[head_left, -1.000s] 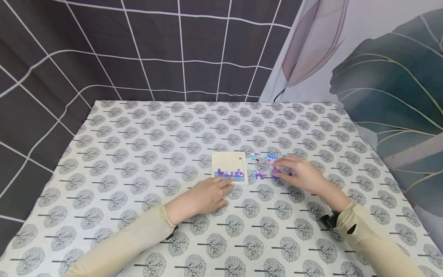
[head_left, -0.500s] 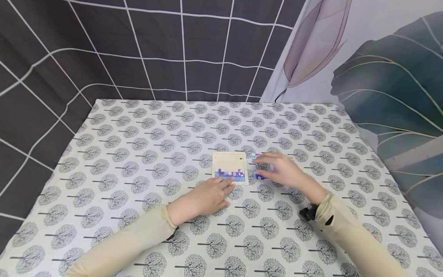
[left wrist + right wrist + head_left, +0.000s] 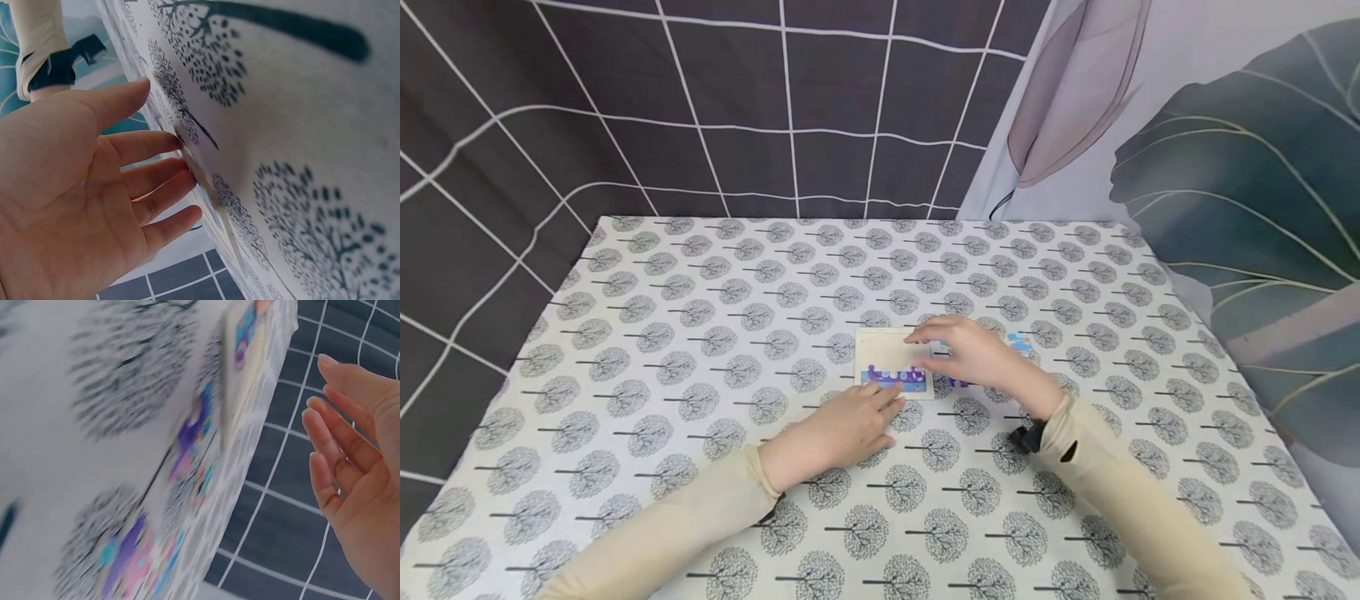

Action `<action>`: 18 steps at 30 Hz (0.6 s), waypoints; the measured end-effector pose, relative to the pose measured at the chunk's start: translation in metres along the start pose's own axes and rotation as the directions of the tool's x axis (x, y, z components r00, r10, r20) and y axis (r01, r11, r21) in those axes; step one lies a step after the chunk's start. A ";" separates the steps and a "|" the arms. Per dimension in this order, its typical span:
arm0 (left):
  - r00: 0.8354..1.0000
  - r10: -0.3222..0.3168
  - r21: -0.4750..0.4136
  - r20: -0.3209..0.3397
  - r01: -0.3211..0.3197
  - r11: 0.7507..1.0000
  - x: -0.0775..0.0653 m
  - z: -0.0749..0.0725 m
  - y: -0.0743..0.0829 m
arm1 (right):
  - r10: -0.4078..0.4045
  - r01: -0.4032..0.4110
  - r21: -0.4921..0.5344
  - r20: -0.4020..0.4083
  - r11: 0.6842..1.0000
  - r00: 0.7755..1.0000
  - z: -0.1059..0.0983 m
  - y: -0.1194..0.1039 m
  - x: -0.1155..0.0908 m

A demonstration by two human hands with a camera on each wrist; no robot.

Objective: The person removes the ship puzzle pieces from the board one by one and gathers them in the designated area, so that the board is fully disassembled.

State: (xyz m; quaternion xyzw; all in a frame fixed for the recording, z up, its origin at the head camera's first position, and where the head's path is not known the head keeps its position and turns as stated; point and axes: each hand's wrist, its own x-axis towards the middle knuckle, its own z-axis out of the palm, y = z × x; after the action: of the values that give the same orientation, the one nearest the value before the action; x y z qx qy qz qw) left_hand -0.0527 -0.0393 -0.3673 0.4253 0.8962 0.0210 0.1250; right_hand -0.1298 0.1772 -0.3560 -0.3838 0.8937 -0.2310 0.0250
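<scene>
A cream puzzle tray (image 3: 880,348) lies on the table, with joined purple and blue jigsaw pieces (image 3: 880,377) along its near side. My left hand (image 3: 850,423) rests its fairly straight fingertips on the tray's near edge; in the left wrist view those fingers (image 3: 165,228) touch the rim. Over the tray's right side hovers my right hand (image 3: 973,354), thumb and fingers apart. The right wrist view shows nothing between its fingers (image 3: 337,444). Loose jigsaw pieces (image 3: 128,556) in purple, pink and blue lie right of the tray, partly hidden beneath the right hand in the head view.
A white tablecloth (image 3: 760,358) printed with dark trees covers the table. A dark curtain (image 3: 737,92) with white grid lines hangs behind it, and a leaf-patterned curtain (image 3: 1240,183) hangs on the right. Both wrists wear black straps (image 3: 1026,436).
My right hand has moved left from above the loose pieces to over the tray's right side, uncovering a blue piece behind it. The left hand has stayed at the tray's near edge.
</scene>
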 end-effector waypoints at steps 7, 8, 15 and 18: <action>0.999 0.010 0.037 -0.048 -0.008 0.999 0.000 0.004 -0.001 | -0.048 0.047 0.014 0.055 0.999 0.997 0.006 -0.009 0.019; 0.999 0.011 0.042 -0.051 -0.008 0.999 0.000 0.004 -0.002 | -0.056 0.055 0.015 0.061 0.998 0.997 0.008 -0.010 0.022; 0.996 0.032 0.059 -0.078 -0.027 0.998 -0.002 0.006 -0.004 | -0.076 0.073 0.035 0.117 0.997 0.990 0.018 -0.012 0.035; 0.997 0.027 0.061 -0.072 -0.023 0.998 -0.003 0.005 -0.004 | -0.071 0.067 0.031 0.168 0.997 0.983 0.024 -0.014 0.041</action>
State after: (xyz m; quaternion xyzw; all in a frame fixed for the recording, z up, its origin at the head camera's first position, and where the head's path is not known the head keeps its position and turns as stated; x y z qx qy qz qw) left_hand -0.0528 -0.0442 -0.3719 0.4390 0.8949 0.0113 0.0791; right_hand -0.1438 0.1309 -0.3665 -0.4322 0.8717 -0.2096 0.0975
